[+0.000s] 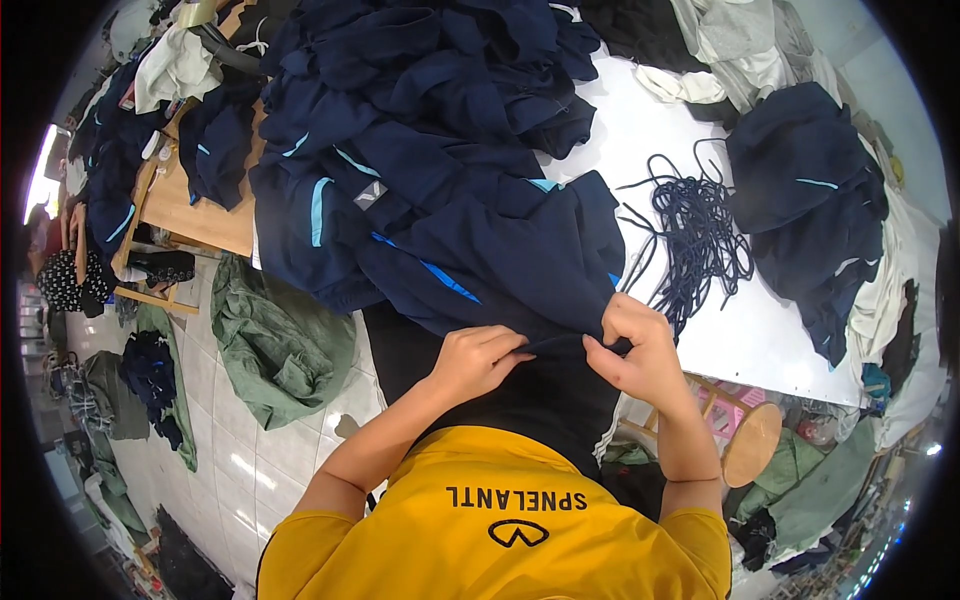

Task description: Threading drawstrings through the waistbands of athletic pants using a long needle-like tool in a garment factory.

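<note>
Navy tracksuit garment [500, 260] with light-blue stripes draped over white table's [740, 330] near edge, hem pinched taut between left hand [478, 358] and right hand [636, 350], both clamped tight, beside tangled dark drawcords [695, 235], likely for threading.

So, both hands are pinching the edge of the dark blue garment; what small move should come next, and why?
Probably push the bunched hem along from the left hand toward the right hand. Both hands grip the same folded edge of the dark blue garment close together, as if working something through it, and a pile of dark cords lies just beside on the white table.
</note>
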A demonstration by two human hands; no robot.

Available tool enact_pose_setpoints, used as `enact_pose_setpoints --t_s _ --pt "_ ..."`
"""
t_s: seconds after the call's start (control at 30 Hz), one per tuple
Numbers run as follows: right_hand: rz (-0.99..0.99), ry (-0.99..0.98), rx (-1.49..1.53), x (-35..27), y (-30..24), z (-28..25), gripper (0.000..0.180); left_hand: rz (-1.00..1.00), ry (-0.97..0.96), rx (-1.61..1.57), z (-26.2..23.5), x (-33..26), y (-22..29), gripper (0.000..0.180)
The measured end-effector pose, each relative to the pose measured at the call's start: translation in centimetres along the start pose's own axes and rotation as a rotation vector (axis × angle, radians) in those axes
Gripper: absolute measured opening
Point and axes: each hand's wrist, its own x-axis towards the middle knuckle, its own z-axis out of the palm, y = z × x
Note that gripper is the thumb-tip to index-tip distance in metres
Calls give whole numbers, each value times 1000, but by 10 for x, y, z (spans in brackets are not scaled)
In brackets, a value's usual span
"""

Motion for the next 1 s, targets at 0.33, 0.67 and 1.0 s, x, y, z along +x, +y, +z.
enact_pose_setpoints --t_s 0.33,0.67,1.0 --pt "-61 -268 -185 14 -24 8 57 -21 -56 -344 -2 13 48 13" --pt "221 116 -11 -1 -25 -40 17 29 449 711 -154 58 -26 10" --pt "111 -18 511 35 3 41 72 407 218 415 -125 93 13 21"
